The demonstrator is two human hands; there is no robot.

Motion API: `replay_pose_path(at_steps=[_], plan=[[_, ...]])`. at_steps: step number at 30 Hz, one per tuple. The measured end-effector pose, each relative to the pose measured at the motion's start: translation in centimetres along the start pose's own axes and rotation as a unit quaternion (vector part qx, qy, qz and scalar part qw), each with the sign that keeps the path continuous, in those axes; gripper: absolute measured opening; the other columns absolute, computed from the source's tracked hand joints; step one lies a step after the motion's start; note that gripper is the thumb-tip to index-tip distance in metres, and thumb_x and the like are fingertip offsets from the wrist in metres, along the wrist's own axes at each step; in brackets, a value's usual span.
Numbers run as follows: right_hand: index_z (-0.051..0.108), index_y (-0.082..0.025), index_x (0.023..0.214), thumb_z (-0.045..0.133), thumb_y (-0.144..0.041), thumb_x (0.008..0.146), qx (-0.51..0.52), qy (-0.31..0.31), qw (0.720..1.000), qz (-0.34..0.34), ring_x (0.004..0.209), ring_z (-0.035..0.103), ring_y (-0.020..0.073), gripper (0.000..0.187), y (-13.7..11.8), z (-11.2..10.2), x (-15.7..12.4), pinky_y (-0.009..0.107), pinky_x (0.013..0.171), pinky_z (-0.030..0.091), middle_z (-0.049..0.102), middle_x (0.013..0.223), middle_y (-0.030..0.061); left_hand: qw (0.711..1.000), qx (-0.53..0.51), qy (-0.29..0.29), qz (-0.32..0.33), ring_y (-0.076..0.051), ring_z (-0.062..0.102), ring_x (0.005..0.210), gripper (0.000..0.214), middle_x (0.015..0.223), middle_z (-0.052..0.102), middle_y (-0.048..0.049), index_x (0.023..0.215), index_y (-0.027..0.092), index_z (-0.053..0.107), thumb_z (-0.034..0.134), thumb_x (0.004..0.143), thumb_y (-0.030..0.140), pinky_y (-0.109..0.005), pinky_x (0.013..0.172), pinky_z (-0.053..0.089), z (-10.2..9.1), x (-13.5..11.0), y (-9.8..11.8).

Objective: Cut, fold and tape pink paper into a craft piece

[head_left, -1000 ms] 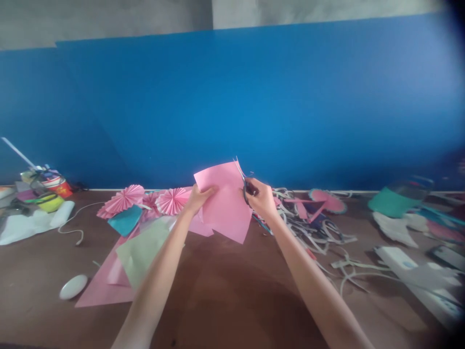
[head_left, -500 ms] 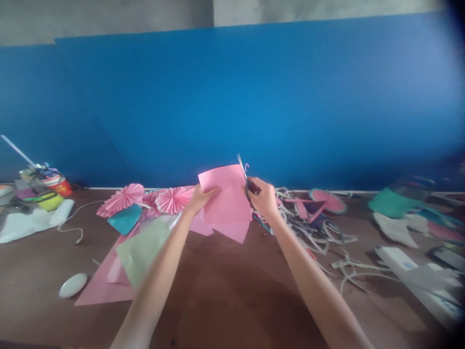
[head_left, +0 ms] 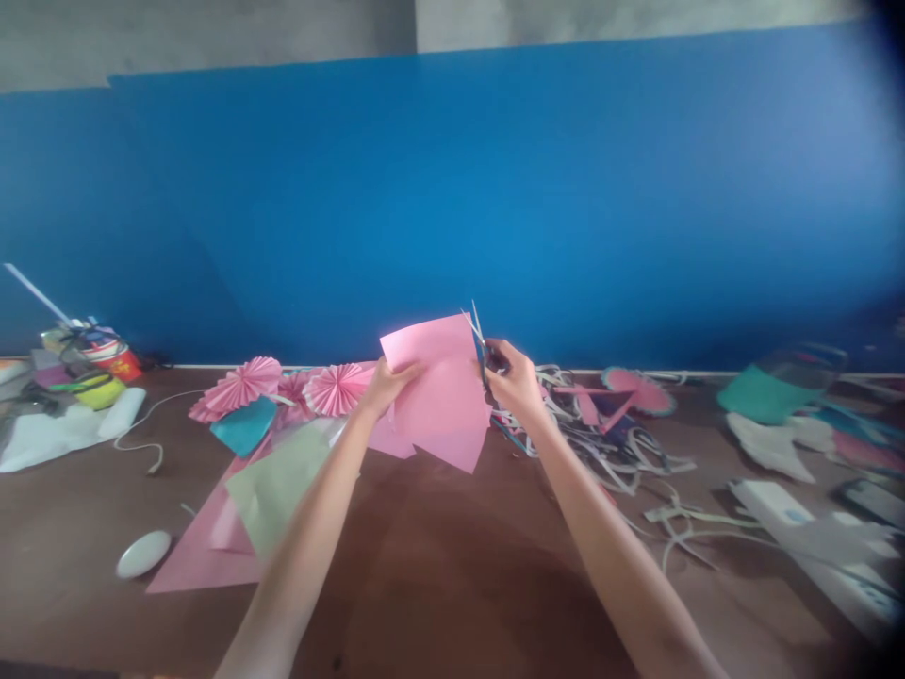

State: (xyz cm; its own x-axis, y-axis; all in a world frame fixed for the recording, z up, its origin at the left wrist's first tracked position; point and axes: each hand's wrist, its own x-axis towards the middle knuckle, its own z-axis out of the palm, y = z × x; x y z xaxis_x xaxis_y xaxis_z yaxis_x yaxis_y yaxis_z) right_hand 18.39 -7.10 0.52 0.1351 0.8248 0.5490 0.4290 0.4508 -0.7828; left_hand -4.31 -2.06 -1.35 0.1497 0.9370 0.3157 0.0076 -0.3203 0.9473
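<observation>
My left hand [head_left: 386, 386] pinches the left edge of a pink paper sheet [head_left: 442, 391] and holds it up above the brown table [head_left: 438, 575]. My right hand [head_left: 513, 377] grips a pair of scissors [head_left: 479, 336] at the sheet's upper right edge, with the blades parted and pointing up. Behind the sheet lie pink pleated paper fans [head_left: 244, 387] in a row.
Flat pink, pale green [head_left: 275, 486] and teal papers lie at the left, with a white oval object [head_left: 143, 554]. Paper strips and scraps [head_left: 622, 443] are tangled at the right. Cups of supplies [head_left: 91, 363] stand far left. A blue wall [head_left: 495, 189] backs the table.
The scissors have worked along the sheet's right edge, the blades closing and parting again. The sheet has tilted slightly. My left hand has barely moved.
</observation>
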Motion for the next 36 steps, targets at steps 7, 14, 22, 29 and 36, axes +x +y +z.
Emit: replay_pose_path(at_steps=[7, 14, 22, 29, 36], plan=[[0.067, -0.015, 0.104, 0.064, -0.034, 0.077, 0.019, -0.011, 1.0, 0.001, 0.065, 0.049, 0.0126, 0.033, 0.3, 0.49, -0.1, 0.023, 0.058, 0.039, 0.057, 0.073, -0.0009, 1.0, -0.001, -0.024, -0.006, -0.027, 0.069, 0.101, 0.049, 0.114, 0.071, -0.0125, 0.112, 0.016, 0.066, 0.078, 0.072, 0.041, -0.036, 0.081, 0.058, 0.18, -0.21, 0.28], [0.067, -0.015, 0.105, 0.063, -0.037, 0.078, 0.012, -0.012, 1.0, 0.005, 0.064, 0.049, 0.013, 0.035, 0.56, 0.6, -0.08, 0.024, 0.058, 0.038, 0.059, 0.074, 0.0001, 1.0, 0.009, 0.007, -0.004, -0.027, 0.069, 0.103, 0.05, 0.115, 0.071, -0.0135, 0.11, 0.014, 0.066, 0.078, 0.071, 0.042, -0.036, 0.085, 0.057, 0.21, -0.24, 0.6], [0.068, -0.015, 0.102, 0.064, -0.036, 0.078, 0.002, -0.007, 1.0, -0.001, 0.064, 0.048, 0.0123, 0.033, 0.76, 0.91, -0.05, 0.023, 0.058, 0.037, 0.059, 0.073, -0.0006, 1.0, 0.007, -0.026, 0.007, -0.027, 0.069, 0.1, 0.046, 0.113, 0.071, -0.0133, 0.106, 0.015, 0.068, 0.077, 0.072, 0.043, -0.036, 0.083, 0.057, 0.25, -0.27, 0.64], [0.069, -0.015, 0.102, 0.063, -0.038, 0.078, 0.013, -0.005, 1.0, 0.001, 0.062, 0.046, 0.0123, 0.033, 0.59, 0.98, -0.1, 0.023, 0.056, 0.036, 0.057, 0.071, -0.0007, 0.999, 0.006, -0.03, 0.007, -0.027, 0.068, 0.102, 0.05, 0.114, 0.071, -0.0133, 0.11, 0.015, 0.066, 0.078, 0.071, 0.043, -0.036, 0.084, 0.057, 0.06, -0.12, 0.21], [0.07, -0.014, 0.101, 0.064, -0.039, 0.078, 0.02, -0.009, 1.0, 0.001, 0.062, 0.047, 0.0129, 0.035, 0.6, 0.89, -0.07, 0.023, 0.054, 0.036, 0.058, 0.07, -0.0001, 1.0, -0.004, -0.029, -0.005, -0.027, 0.069, 0.101, 0.051, 0.114, 0.071, -0.0134, 0.11, 0.015, 0.066, 0.079, 0.07, 0.044, -0.037, 0.084, 0.058, 0.19, -0.24, 0.24]])
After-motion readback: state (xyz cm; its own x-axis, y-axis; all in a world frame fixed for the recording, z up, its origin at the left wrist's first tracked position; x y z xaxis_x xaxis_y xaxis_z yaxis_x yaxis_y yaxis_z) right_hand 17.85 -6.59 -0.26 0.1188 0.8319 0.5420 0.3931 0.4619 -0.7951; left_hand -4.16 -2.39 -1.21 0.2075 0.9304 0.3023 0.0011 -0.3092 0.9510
